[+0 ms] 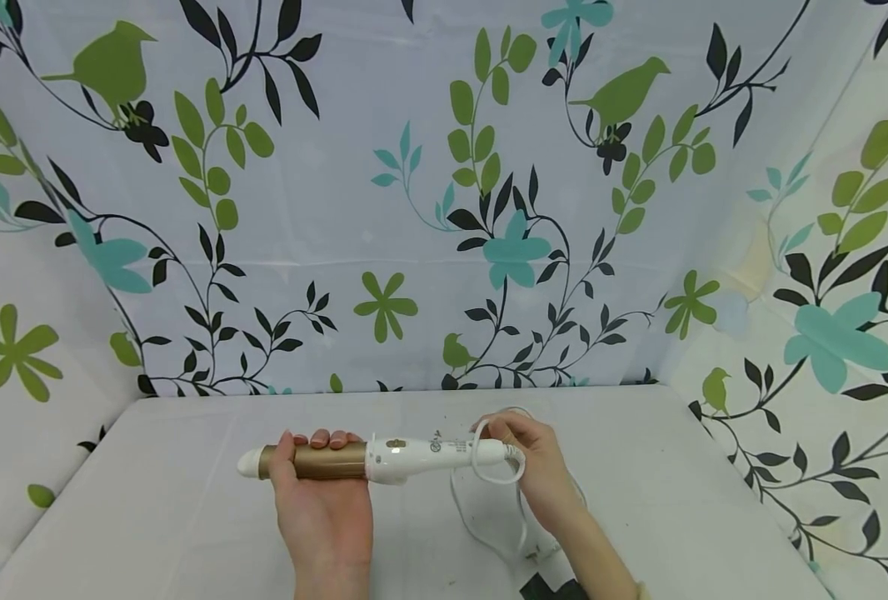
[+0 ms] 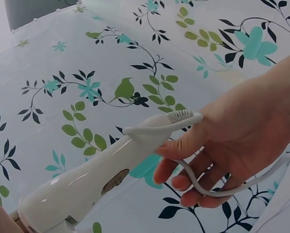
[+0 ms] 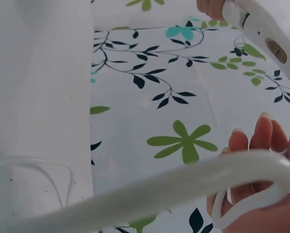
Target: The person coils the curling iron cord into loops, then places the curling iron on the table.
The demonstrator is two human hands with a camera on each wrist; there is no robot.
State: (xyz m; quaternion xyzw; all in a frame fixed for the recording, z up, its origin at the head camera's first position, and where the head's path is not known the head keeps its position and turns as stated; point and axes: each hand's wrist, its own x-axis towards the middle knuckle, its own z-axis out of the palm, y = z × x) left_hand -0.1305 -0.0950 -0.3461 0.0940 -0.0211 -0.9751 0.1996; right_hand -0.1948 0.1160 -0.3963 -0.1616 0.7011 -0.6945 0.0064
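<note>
A curling iron (image 1: 429, 455) with a gold barrel and white handle lies level above the table. My left hand (image 1: 324, 512) grips its barrel, fingertips showing over the far side. At the handle end, my right hand (image 1: 537, 471) holds the white cord (image 2: 196, 187) between thumb and curled fingers. One turn of cord loops around the handle near its ribbed end, as the left wrist view shows. In the right wrist view the cord (image 3: 159, 187) crosses close to the camera, and the handle (image 3: 268, 36) is at upper right.
More cord trails down to the white table (image 1: 212, 492) below the right hand. A black object (image 1: 552, 587) sits at the front edge, partly cut off. A curtain (image 1: 339, 208) printed with leaves, birds and flowers stands behind and at both sides.
</note>
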